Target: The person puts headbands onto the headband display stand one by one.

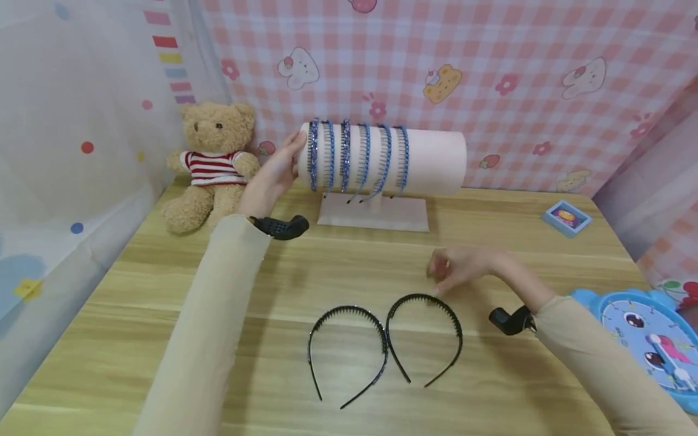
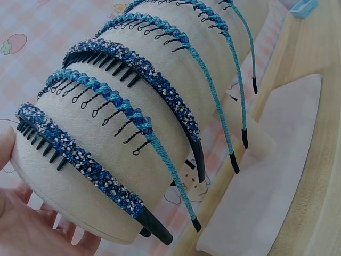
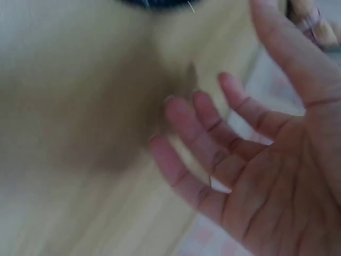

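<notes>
My left hand [image 1: 278, 166] grips the left end of a pale cylindrical headband display stand [image 1: 437, 160], thumb at its rim and fingers behind the end in the left wrist view. Across the cylinder sit several headbands: glittery blue ones with black comb teeth, such as the leftmost glitter headband [image 2: 80, 162], and turquoise wrapped ones, such as the braided headband [image 2: 114, 101]. Over the table hovers my right hand [image 1: 463, 266], holding nothing, fingers loosely bent. Its fingertips are near the top of a black toothed headband [image 1: 417, 297]. Another dark headband [image 1: 349, 307] lies beside it, their sides meeting.
A teddy bear [image 1: 215, 166] in a striped shirt sits at the back left. A small blue framed box [image 1: 567, 218] lies at the back right, and a blue toy clock [image 1: 627, 315] at the right edge. Checked pink cloth [image 1: 403, 42] hangs behind the table.
</notes>
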Action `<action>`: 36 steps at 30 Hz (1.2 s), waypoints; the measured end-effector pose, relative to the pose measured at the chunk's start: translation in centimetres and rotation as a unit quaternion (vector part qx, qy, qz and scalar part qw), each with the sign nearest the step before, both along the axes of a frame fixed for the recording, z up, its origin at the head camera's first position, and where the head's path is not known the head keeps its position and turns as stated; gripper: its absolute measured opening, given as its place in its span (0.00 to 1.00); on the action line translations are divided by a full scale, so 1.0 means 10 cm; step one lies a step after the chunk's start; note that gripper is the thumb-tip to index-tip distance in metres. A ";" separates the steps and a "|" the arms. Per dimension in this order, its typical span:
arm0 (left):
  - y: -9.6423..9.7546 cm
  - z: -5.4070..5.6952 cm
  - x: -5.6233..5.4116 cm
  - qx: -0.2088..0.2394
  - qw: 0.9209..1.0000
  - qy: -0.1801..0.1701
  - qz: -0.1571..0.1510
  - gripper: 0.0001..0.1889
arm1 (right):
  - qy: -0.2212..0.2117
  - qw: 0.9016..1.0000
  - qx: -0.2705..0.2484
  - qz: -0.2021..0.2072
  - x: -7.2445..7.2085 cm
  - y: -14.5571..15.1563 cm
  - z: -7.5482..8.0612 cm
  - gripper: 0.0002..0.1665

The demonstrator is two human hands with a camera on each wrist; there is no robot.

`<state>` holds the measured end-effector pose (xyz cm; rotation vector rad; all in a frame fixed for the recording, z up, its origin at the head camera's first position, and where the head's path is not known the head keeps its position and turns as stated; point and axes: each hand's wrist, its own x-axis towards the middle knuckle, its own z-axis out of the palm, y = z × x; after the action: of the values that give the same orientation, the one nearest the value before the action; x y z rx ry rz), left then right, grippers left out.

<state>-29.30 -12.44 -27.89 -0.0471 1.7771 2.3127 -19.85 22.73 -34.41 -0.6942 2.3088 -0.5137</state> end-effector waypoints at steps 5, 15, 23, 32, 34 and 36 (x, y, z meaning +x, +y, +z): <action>-0.01 0.00 0.00 -0.004 1.000 -0.004 0.001 0.30 | -0.005 0.998 0.039 0.041 0.08 -0.16 -0.11 0.22; 0.01 0.02 -0.02 -0.012 1.000 -0.017 0.002 0.32 | -0.010 0.997 0.071 0.032 0.05 -0.09 0.04 0.15; -0.02 0.00 0.00 -0.005 1.000 -0.004 -0.003 0.32 | -0.026 0.997 -0.017 -0.067 -0.12 0.26 0.40 0.20; -0.02 0.00 0.01 -0.006 1.000 -0.002 -0.004 0.31 | -0.020 0.971 -0.089 -0.221 -0.25 0.59 0.69 0.33; -0.01 0.00 0.00 -0.005 1.000 -0.004 -0.005 0.30 | -0.013 0.963 -0.096 -0.250 -0.27 0.62 0.72 0.35; -0.01 0.00 -0.01 -0.005 1.000 -0.007 -0.005 0.31 | -0.004 0.956 -0.106 -0.272 -0.28 0.64 0.74 0.36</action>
<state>-29.37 -12.51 -27.85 -0.0562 1.7780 2.2910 -22.65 29.12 -27.02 -0.1318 2.4513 -1.0209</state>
